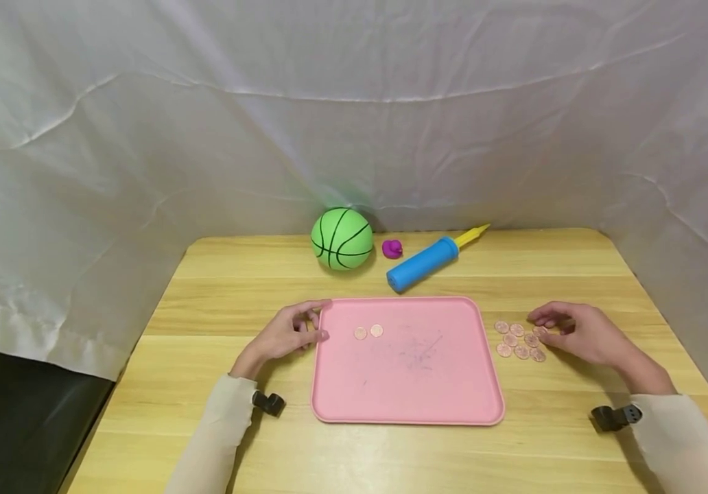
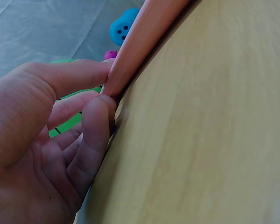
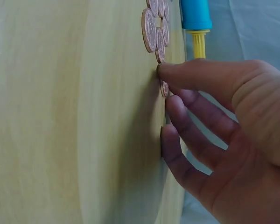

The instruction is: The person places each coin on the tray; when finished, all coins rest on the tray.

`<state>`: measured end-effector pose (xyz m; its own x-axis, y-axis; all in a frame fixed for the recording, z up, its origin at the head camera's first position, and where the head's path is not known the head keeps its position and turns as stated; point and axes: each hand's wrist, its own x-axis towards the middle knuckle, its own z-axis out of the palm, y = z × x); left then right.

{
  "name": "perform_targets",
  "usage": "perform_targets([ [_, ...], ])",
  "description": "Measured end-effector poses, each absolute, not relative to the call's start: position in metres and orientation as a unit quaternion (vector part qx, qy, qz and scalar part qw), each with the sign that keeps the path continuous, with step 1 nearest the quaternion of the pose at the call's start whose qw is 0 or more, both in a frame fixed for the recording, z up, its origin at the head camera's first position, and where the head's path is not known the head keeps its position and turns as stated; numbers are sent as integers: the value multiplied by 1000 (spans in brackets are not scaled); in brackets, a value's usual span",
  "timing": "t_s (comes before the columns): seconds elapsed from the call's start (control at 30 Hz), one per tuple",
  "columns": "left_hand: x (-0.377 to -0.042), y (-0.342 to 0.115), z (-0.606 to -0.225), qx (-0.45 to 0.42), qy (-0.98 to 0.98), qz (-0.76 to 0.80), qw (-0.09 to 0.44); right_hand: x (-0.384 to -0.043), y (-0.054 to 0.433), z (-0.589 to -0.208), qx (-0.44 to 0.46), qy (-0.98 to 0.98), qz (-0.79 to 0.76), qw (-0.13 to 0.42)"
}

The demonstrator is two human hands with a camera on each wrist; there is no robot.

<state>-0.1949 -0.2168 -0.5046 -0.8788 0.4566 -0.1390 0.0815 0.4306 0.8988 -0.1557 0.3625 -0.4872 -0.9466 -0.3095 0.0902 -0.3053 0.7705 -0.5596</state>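
At the left end of a pink tray (image 1: 453,391), my left hand (image 1: 286,331) grips the rim near its far corner. In the left wrist view, the thumb lies over the tray edge (image 2: 140,46) and curled fingers sit against its side. Two copper-coloured coins (image 1: 376,331) lie side by side inside the tray. To the right of the tray, several more copper coins (image 1: 522,351) lie flat in a cluster on the table. My right hand (image 1: 585,333) is at the right side of this cluster, thumb and curled fingers around one coin (image 3: 164,88) at the table surface.
A green ball with black lines (image 1: 341,239) stands at the back of the wooden table (image 1: 206,288). Beside it are a small purple rubber duck (image 1: 392,249) and a blue hand pump (image 1: 423,265) with a yellow nozzle. Grey cloth (image 1: 391,151) hangs behind and on both sides.
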Motion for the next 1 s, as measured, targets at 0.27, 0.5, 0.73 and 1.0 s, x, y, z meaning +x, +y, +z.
perform_targets([
  [0.27,-193,-219,-505,160,827,507,183,-159,358,-486,-177,942,-282,41],
  [0.5,-193,-219,-505,161,827,506,183,-156,353,-486,-205,936,-283,38],
  [0.73,-194,-218,-504,162,822,513,187,-149,354,-490,-200,940,-275,0],
  [1.0,-194,-217,-505,166,823,511,184,-147,354,-483,-148,952,-265,51],
])
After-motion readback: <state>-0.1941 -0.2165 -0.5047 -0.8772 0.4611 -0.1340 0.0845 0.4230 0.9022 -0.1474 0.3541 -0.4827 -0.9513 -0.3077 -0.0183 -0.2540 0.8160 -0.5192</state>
